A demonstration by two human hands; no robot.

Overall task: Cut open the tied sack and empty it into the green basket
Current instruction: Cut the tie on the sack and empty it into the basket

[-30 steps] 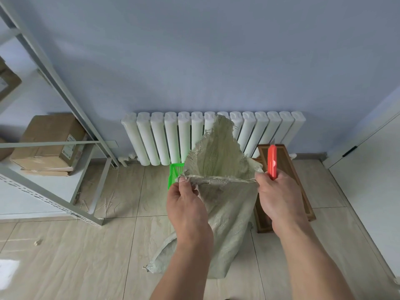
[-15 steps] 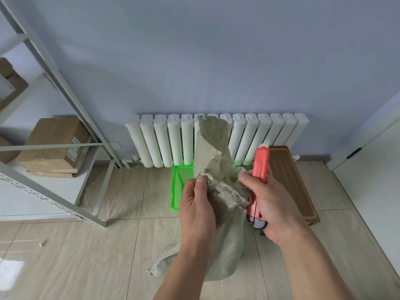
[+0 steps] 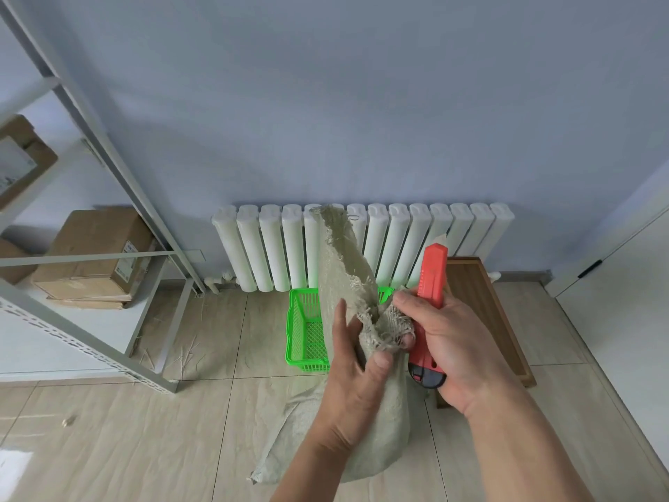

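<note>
A pale grey-green woven sack point(image 3: 383, 422) stands on the floor, its frayed cut top bunched together, one flap sticking up in front of the radiator. My left hand point(image 3: 356, 371) grips the gathered neck of the sack. My right hand point(image 3: 449, 342) holds a red utility knife point(image 3: 430, 284) upright and pinches the frayed sack edge with its fingers. The green plastic basket point(image 3: 302, 327) sits on the floor behind the sack, partly hidden by it. What is inside the sack cannot be seen.
A white radiator point(image 3: 398, 244) lines the blue wall. A wooden tray point(image 3: 481, 302) lies on the floor to the right. A metal shelf rack point(image 3: 108, 255) with cardboard boxes point(image 3: 94, 255) stands at left. White cabinet doors point(image 3: 615, 302) are at right.
The sack's mouth, held spread open between both hands a second ago, is now gathered into a bunch. My hands have come together at its neck, and the basket shows more.
</note>
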